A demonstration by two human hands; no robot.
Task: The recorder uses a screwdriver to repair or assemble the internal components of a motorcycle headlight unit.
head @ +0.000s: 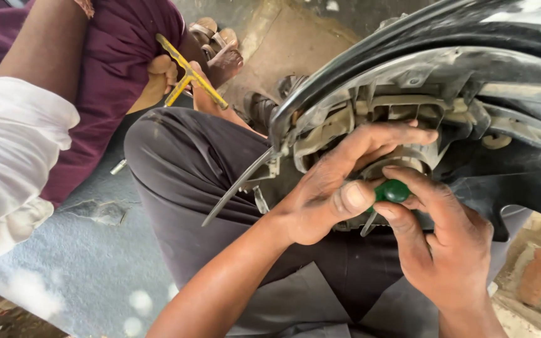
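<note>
Under the housing [446, 81], right hand [446, 250] (fingers curled) grips green handle [394, 190].

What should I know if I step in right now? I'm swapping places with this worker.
Left hand: fingers spread on the grey plastic headlamp housing, thumb against the green round tool handle.
Right hand: pinching that handle.
Housing lies tilted across the lap; a thin metal rod sticks out at its left.
Co-worker's hand holds a yellow T-shaped wrench.
Done and left: cannot tell.
</note>
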